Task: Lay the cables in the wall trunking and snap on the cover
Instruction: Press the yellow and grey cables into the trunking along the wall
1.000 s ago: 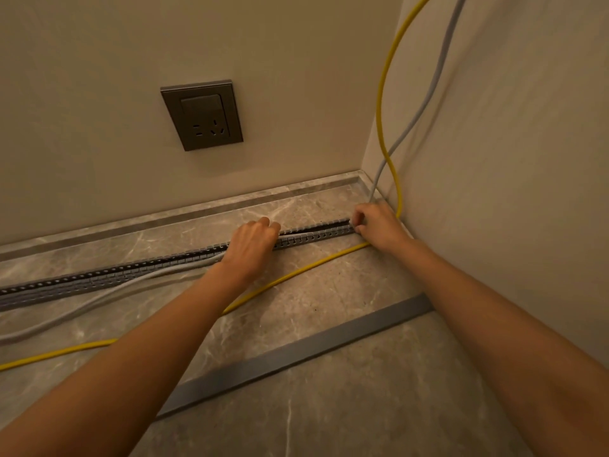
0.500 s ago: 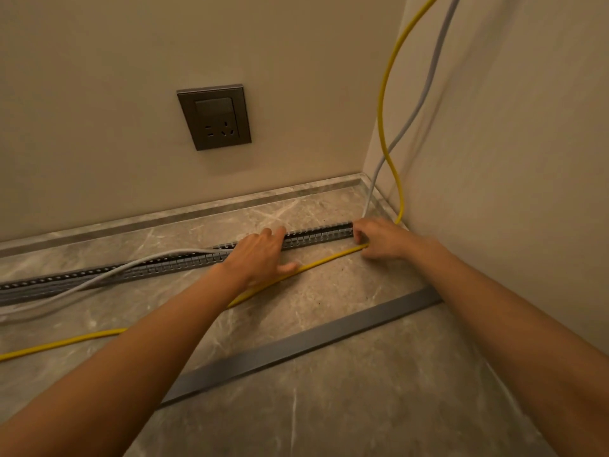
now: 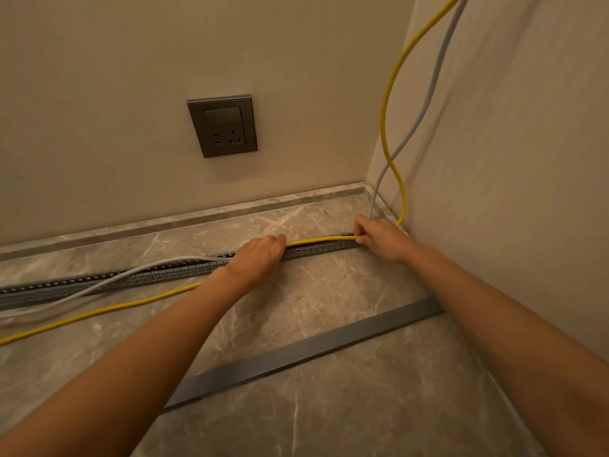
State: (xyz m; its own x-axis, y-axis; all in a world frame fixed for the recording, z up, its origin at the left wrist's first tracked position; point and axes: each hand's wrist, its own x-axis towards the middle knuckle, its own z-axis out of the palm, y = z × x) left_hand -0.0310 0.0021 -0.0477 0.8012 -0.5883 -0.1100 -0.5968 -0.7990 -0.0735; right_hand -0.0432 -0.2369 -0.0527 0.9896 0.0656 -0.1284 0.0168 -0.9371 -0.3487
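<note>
A grey slotted trunking (image 3: 171, 273) lies open on the marble floor, running from the left edge to the corner. My left hand (image 3: 260, 255) and my right hand (image 3: 379, 237) both grip the yellow cable (image 3: 321, 240) and hold a stretch of it over the trunking's right end. Left of my left hand the yellow cable trails across the floor. The grey cable (image 3: 108, 282) lies partly in the trunking, looping out at the left. Both cables climb the right wall in the corner. The flat grey cover strip (image 3: 306, 354) lies on the floor nearer to me.
A dark wall socket (image 3: 222, 127) sits on the back wall above the trunking. A stone skirting ledge (image 3: 197, 216) runs along the wall's foot. The right wall (image 3: 510, 159) stands close beside my right arm.
The yellow cable lay on the floor in front of the trunking; now both hands have lifted its right stretch onto the trunking. The grey cable has settled further into the channel.
</note>
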